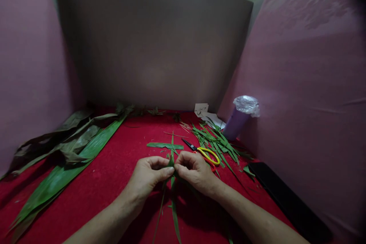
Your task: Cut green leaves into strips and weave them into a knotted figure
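My left hand (153, 173) pinches a small bundle of green leaf strips (172, 160) between thumb and fingers. Against its other side, my right hand (193, 169) closes thumb and fingertips on the same bundle. Long narrow strips (174, 206) hang from it toward me. Just beyond the hands, a flat green strip (160, 145) lies crosswise on the red cloth (114, 171). Scissors (208, 155) with yellow and red handles rest beyond my right hand, blades pointing away to the left.
Cut leaf strips (217, 141) are piled at the right, near a purple container (236, 122) topped with clear plastic. A long black object (286, 198) lies at the right edge. Large green leaves (57, 179) and dry ones (74, 145) cover the left side. Thin sticks (185, 126) lie farther back.
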{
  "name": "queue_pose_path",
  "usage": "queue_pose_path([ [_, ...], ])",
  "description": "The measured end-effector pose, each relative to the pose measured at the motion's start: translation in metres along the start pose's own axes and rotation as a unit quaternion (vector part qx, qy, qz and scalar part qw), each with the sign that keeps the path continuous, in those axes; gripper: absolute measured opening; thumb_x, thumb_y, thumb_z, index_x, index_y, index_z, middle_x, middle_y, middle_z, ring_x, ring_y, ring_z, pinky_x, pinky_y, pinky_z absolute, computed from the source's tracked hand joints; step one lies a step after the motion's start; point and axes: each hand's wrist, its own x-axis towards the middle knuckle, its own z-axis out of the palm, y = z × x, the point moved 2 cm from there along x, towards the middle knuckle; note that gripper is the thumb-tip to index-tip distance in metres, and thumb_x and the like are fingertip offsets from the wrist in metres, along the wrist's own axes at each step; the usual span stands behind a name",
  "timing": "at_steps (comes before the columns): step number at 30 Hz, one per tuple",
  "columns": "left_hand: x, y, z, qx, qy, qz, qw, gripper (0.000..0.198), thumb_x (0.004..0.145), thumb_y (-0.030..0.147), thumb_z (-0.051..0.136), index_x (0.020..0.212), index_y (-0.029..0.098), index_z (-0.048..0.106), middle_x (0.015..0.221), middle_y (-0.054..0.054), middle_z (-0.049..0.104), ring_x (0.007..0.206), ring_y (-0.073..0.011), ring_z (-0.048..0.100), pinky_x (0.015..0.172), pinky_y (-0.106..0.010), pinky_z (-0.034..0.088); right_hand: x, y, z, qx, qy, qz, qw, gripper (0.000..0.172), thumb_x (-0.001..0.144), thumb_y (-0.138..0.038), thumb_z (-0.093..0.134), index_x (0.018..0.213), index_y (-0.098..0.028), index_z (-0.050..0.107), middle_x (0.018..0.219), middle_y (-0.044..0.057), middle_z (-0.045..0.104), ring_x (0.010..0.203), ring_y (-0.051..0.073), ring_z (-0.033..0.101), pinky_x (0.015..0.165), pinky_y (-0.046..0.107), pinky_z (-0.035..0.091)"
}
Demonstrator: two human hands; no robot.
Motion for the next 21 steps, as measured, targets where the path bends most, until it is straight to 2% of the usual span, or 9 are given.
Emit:
queue_pose_path([
  [10,-0.005,0.005,0.003,-0.004,0.016,-0.001,1.000,0.023,0.051,0.028,0.076,0.064,0.013,0.063,0.054,0.001,0.059,0.047,-0.0087,0.050,0.046,-0.021,0.035,0.001,0.000,0.000,0.011,-0.006,0.010,1.000,0.013,0.075,-0.014,0.049,0.062,-0.016,0.050,0.057,-0.005,0.045,0.052,0.008,0.038,0.048,0.018,0.031],
  [13,-0.006,0.007,0.003,0.006,0.026,0.007,1.000,0.022,0.050,0.027,0.076,0.062,0.013,0.063,0.052,0.001,0.059,0.045,-0.0085,0.049,0.044,-0.020,0.033,0.001,-0.002,-0.003,0.023,0.015,0.010,1.000,0.012,0.079,-0.017,0.048,0.069,-0.016,0.053,0.063,-0.003,0.049,0.057,0.009,0.043,0.052,0.019,0.035],
  [18,-0.010,0.011,0.007,0.051,0.032,0.023,0.998,0.015,0.055,0.025,0.072,0.059,0.014,0.063,0.042,0.004,0.053,0.035,-0.0053,0.039,0.039,-0.020,0.027,0.001,-0.004,-0.003,0.006,0.037,-0.006,0.999,0.009,0.079,-0.018,0.050,0.073,-0.017,0.056,0.070,0.000,0.055,0.066,0.011,0.049,0.060,0.022,0.040],
  [21,-0.010,0.011,0.009,0.073,0.034,0.048,0.996,0.012,0.056,0.023,0.071,0.058,0.014,0.064,0.046,0.003,0.056,0.040,-0.0075,0.045,0.042,-0.020,0.032,0.001,-0.002,-0.001,0.000,0.034,-0.005,0.999,0.008,0.078,-0.019,0.052,0.072,-0.016,0.056,0.070,-0.001,0.055,0.066,0.011,0.049,0.060,0.022,0.039],
])
